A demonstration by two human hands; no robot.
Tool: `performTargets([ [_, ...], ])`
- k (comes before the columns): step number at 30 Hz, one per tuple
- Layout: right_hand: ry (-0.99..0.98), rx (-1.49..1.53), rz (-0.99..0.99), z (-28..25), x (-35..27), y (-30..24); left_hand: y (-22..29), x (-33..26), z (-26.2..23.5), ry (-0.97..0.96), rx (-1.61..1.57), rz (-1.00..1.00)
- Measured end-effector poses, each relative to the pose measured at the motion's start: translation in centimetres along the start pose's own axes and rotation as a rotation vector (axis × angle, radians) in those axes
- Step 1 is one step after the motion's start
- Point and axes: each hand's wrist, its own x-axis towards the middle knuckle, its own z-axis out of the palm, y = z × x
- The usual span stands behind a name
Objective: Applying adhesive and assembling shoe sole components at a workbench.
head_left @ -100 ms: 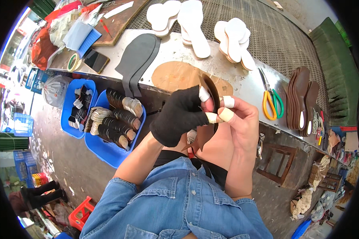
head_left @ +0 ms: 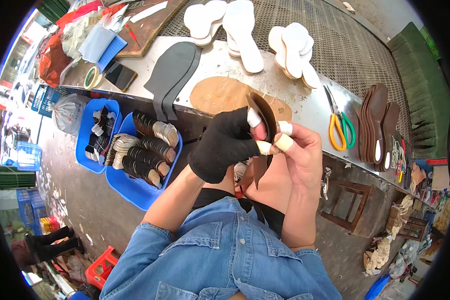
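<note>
Barely anything has shifted since a moment ago: both of our hands remain raised together in front of our chest, gripping the same piece, so the handling seems to be mid-step rather than finishing. Our left hand (head_left: 225, 145), in a black fingerless glove with taped fingertips, is closed around a dark brown leather insole piece (head_left: 263, 131), which stands nearly upright between the two hands with its narrow end pointing down. Our bare right hand (head_left: 301, 155), also with pale tape on its fingertips, pinches the piece's right edge, fingers curled close. Just beyond lies a metal workbench (head_left: 305, 107) holding a tan cutting pad (head_left: 220, 95), a grey sole-shaped sheet (head_left: 172, 75), white insoles (head_left: 242, 32), yellow and green scissors (head_left: 339, 127) and a stack of brown soles (head_left: 377, 122). Below the bench to our left, blue bins (head_left: 135, 187) hold bundled shoe parts. We wear a denim shirt (head_left: 220, 255).
</note>
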Motion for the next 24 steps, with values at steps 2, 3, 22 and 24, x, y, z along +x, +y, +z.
performTargets([
  [2, -0.022, 0.014, -0.006, 0.4, -0.1, -0.2, -0.1, 0.1, 0.0, 0.010, -0.023, 0.004],
  [3, -0.044, 0.029, -0.012, 0.6, -0.1, -0.3, -0.1, 0.1, 0.0, 0.020, -0.047, 0.009],
  [22, -0.020, -0.076, -0.069, 1.0, 0.6, 1.5, -0.1, -0.2, 0.6, 0.178, 0.223, 0.046],
  [24, 0.142, -0.136, -0.151, -0.4, 0.6, 2.4, -1.1, 0.1, 0.3, 0.394, 0.122, 0.053],
])
